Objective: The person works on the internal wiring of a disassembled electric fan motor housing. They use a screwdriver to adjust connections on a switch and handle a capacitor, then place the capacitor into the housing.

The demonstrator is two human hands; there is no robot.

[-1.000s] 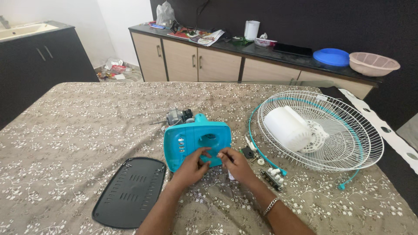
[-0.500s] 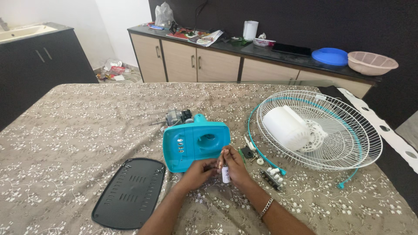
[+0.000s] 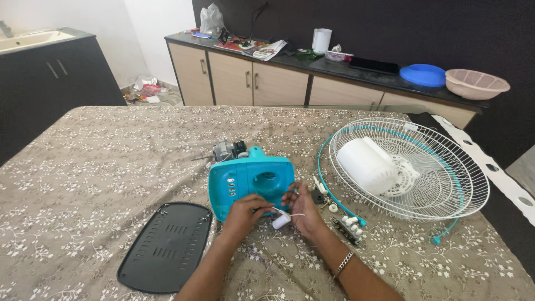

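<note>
Flanking the hands [image 3: 276, 209]: black grille panel [image 3: 166, 247], white fan guard [image 3: 409, 167].

Small white cylinder and teal fan housing at the table's near middle

The small white cylinder [image 3: 281, 221] lies tilted between the two hands, its thin white wires [image 3: 291, 212] running up and off toward 3 o'clock; it sits at 5 o'clock of the teal fan housing [image 3: 251, 179], just beside its near edge. The housing is a rounded square shell lying flat on the patterned cloth, a round recess in its middle, small holes down its 9 o'clock side, grey motor parts showing at 11 o'clock.
</note>
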